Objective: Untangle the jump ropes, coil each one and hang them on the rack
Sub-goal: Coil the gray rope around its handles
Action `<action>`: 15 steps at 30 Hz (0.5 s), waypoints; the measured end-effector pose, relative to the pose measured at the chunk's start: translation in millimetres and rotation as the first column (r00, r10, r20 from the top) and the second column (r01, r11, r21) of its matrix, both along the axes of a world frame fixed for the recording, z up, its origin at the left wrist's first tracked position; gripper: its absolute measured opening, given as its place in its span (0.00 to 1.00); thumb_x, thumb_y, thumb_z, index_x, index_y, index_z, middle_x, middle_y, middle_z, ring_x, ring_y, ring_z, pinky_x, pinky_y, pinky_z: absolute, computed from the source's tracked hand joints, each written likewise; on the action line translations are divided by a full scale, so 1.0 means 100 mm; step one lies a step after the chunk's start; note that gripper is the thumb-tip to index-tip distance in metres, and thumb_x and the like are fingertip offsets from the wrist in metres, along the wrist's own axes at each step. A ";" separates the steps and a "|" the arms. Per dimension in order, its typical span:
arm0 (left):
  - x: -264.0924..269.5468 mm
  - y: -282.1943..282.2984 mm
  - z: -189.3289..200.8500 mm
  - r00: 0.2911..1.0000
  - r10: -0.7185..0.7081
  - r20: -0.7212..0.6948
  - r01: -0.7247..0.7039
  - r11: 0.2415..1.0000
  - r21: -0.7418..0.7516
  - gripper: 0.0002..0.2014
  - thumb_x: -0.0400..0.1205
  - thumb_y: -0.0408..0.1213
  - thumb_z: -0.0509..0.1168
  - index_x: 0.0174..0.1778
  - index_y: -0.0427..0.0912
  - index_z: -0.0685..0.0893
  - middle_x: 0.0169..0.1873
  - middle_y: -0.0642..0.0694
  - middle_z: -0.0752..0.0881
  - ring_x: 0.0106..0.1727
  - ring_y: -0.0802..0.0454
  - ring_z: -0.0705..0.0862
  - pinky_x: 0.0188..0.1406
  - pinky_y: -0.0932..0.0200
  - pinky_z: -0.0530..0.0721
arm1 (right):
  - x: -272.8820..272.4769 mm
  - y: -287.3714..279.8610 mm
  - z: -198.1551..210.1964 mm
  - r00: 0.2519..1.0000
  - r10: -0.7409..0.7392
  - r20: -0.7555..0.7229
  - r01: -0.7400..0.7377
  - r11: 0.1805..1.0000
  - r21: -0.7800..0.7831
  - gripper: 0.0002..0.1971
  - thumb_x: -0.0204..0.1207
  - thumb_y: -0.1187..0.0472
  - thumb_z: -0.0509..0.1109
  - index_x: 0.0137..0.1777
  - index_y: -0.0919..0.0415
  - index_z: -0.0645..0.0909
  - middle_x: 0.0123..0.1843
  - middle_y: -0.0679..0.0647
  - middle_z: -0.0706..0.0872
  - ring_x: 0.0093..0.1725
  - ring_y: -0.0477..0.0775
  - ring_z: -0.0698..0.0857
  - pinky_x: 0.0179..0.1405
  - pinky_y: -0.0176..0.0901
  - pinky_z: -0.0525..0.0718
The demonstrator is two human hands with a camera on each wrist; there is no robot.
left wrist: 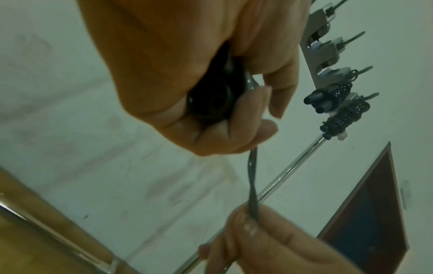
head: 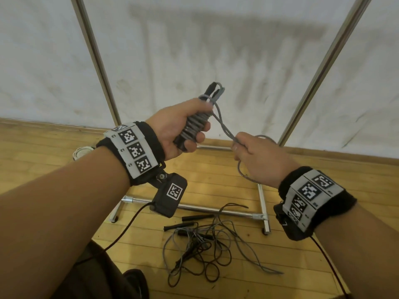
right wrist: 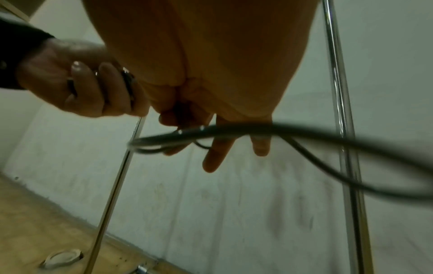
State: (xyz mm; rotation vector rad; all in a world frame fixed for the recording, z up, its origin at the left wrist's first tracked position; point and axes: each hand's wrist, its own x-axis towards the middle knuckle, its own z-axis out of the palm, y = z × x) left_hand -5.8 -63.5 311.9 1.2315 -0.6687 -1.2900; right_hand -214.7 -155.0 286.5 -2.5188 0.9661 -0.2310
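Left hand (head: 172, 130) grip wraps the coiled grey rope (head: 195, 126); right hand (head: 257, 158) grip pinches its loose tail; tangled ropes (head: 207, 244) on floor.

No words, brands or numbers can be read anywhere; the wristbands (head: 138, 149) and the camera pouch (head: 174, 191) carry only black-and-white square code markers.

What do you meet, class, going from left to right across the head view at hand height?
Left rack post → left hand gripping the coiled jump rope → right hand pinching the rope's loose tail → right rack post.
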 end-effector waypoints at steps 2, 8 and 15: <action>0.00 -0.01 0.03 0.999 0.051 -0.002 -0.051 0.999 -0.013 0.22 0.81 0.59 0.76 0.58 0.45 0.82 0.35 0.46 0.85 0.24 0.53 0.80 0.11 0.64 0.73 | -0.01 -0.02 -0.08 0.999 -0.010 0.042 0.008 0.999 0.047 0.15 0.92 0.47 0.53 0.52 0.53 0.76 0.42 0.53 0.89 0.43 0.55 0.87 0.45 0.47 0.83; 0.09 -0.03 0.05 0.968 0.251 -0.024 -0.252 0.965 -0.070 0.15 0.86 0.57 0.69 0.51 0.47 0.85 0.33 0.47 0.84 0.25 0.52 0.79 0.14 0.63 0.73 | -0.04 0.00 -0.31 0.998 -0.063 -0.002 0.061 0.967 0.248 0.13 0.91 0.47 0.55 0.49 0.46 0.78 0.45 0.45 0.89 0.35 0.47 0.92 0.42 0.48 0.88; 0.23 0.04 -0.01 0.873 0.314 0.373 -0.305 0.949 -0.085 0.14 0.83 0.53 0.66 0.49 0.46 0.89 0.32 0.46 0.88 0.27 0.48 0.83 0.20 0.57 0.79 | -0.16 -0.09 -0.30 0.995 -0.013 -0.103 0.061 0.877 0.477 0.19 0.87 0.51 0.68 0.76 0.51 0.76 0.70 0.46 0.84 0.50 0.47 0.94 0.61 0.51 0.91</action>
